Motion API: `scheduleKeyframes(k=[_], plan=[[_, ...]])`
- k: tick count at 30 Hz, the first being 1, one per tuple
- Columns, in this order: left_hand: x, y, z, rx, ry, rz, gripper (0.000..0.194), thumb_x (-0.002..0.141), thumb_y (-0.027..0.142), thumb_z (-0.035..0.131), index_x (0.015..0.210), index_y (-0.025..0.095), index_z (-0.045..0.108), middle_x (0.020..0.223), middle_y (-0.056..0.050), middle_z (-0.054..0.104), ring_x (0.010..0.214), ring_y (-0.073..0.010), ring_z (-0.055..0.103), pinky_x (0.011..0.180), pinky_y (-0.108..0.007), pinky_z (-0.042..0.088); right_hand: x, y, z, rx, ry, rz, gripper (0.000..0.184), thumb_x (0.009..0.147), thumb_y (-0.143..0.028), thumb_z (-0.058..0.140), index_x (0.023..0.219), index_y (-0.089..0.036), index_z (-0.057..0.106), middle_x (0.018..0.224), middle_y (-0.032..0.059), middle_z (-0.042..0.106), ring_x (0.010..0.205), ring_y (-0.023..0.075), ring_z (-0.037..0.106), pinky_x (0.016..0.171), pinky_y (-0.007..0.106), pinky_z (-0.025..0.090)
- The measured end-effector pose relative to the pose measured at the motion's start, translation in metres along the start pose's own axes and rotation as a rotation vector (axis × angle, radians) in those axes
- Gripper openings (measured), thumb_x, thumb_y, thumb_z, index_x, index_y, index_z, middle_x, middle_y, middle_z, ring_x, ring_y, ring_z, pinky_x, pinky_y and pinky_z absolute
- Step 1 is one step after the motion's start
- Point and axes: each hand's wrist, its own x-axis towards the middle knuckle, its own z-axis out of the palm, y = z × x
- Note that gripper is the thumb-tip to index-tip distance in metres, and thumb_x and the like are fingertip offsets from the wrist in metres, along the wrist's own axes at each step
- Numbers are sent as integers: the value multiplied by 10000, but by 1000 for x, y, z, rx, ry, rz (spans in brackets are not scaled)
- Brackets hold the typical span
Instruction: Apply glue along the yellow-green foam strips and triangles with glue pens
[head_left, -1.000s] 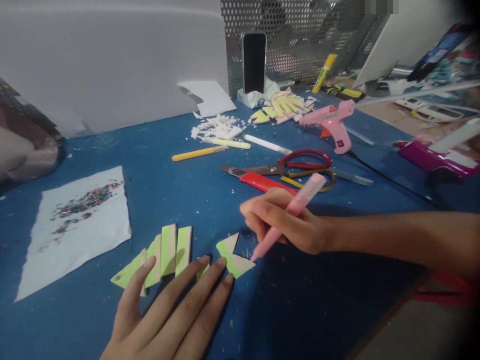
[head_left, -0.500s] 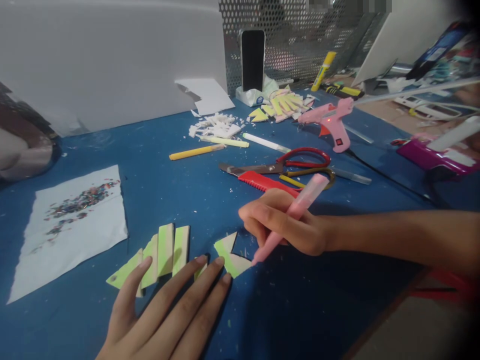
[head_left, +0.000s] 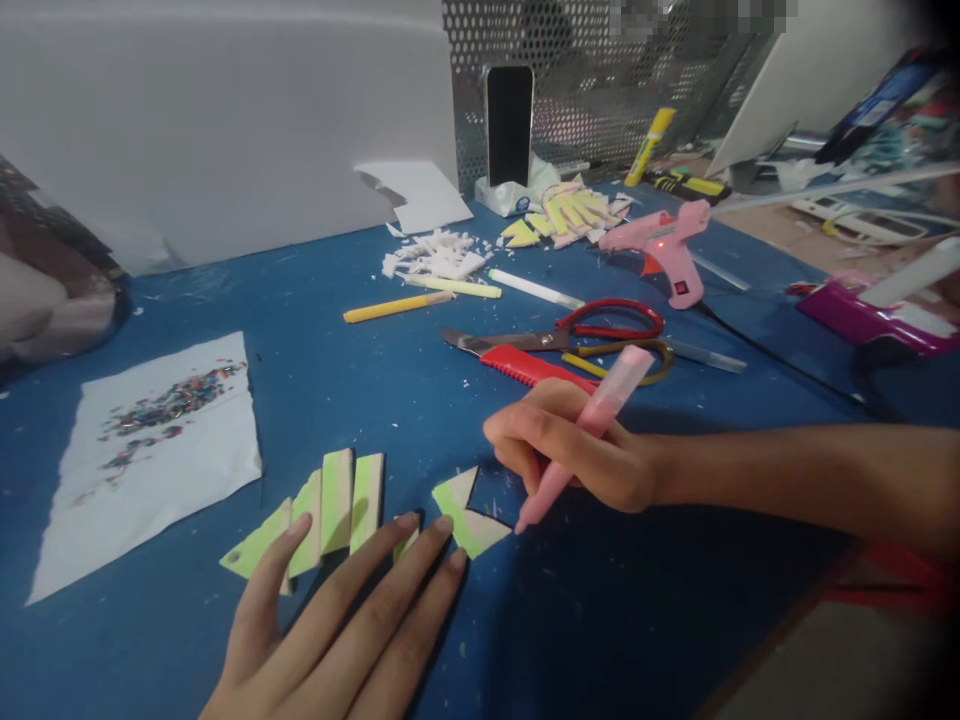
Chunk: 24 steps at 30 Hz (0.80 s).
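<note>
My right hand (head_left: 574, 445) grips a pink marker (head_left: 551, 488) like a pen, tip down. That tip is beside the lower right point of a notched tail-shaped piece (head_left: 457, 508), coloured green on its left and cream on its right. Fingers spread, my left hand (head_left: 352, 620) lies over the row of pieces, two fingertips at the tail piece's left edge. Under the fingers a small green piece (head_left: 407, 545) is mostly covered. Left of it stand green and cream strips (head_left: 366, 500) and a pointed green head piece (head_left: 255, 550) with a grey dot, partly behind my thumb.
White paper (head_left: 217, 450) with glittery bits lies left. Beyond my right hand are scissors (head_left: 540, 340), a red cutter (head_left: 525, 366), a yellow marker (head_left: 397, 306) and white scraps (head_left: 439, 255). A pink glue gun (head_left: 679, 255) with a cord stands right; a phone (head_left: 509, 125) leans behind.
The whole view has shifted slightly, with things appearing a little further right and down. Both hands and the pieces keep nearly the same positions relative to each other.
</note>
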Motion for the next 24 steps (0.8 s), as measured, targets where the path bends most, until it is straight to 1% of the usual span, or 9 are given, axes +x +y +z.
scheduleKeyframes(k=[2,6,8,10,14,15,19,22,24], plan=[[1,3,1,-17,5,-10,550,1134,516,353,1504,191,595,1626,-31,562,1397,-230,564,1384,-561,79,0,1,0,15,2,-1,642,1155,-461,441,592,-157,486,566,-46,483,520,45,448,549,194,393],[2,10,2,-85,9,-137,541,1144,535,329,1509,230,585,1538,10,649,1404,-203,562,1386,-541,76,0,0,0,14,4,4,643,1155,-459,444,588,-158,477,564,-47,477,522,46,431,552,201,384],[2,12,1,-96,11,-148,526,1146,522,331,1496,233,598,1527,14,658,1413,-198,557,1386,-530,87,0,-1,0,6,2,3,648,1150,-477,449,587,-158,472,570,-46,474,528,45,435,557,202,384],[3,9,0,-79,5,-120,506,1149,485,344,1500,222,595,1558,10,631,1422,-202,551,1387,-529,89,0,-1,0,-2,10,-1,644,1150,-480,451,594,-155,481,580,-38,500,536,46,451,561,201,390],[3,1,-2,-3,-17,28,551,1131,511,375,1504,173,600,1639,-52,545,1396,-253,572,1379,-587,86,0,2,1,20,33,-18,628,1156,-452,451,608,-149,506,579,-35,520,523,43,453,533,196,376],[2,0,-2,5,-16,39,561,1127,521,370,1499,173,606,1643,-57,539,1395,-257,574,1379,-588,88,0,3,1,21,43,-29,616,1154,-448,460,620,-147,519,583,-37,520,519,43,448,523,196,367],[0,-2,-1,6,-9,-6,547,1126,528,358,1494,212,610,1644,-24,540,1438,-233,540,1385,-560,86,0,4,0,-34,51,-22,600,1147,-447,482,632,-144,537,596,-39,520,534,46,448,532,200,366],[-1,-4,0,33,-5,71,602,1108,573,373,1485,174,621,1649,-81,529,1474,-281,517,1369,-615,105,0,2,0,-46,51,-13,617,1154,-447,464,617,-146,519,596,-40,518,538,42,446,542,197,371],[-2,-4,0,38,-8,75,601,1113,560,360,1497,171,610,1663,-88,510,1468,-283,522,1367,-621,102,0,2,0,-46,61,-35,608,1152,-442,469,625,-146,528,601,-42,511,545,45,444,541,199,368]])
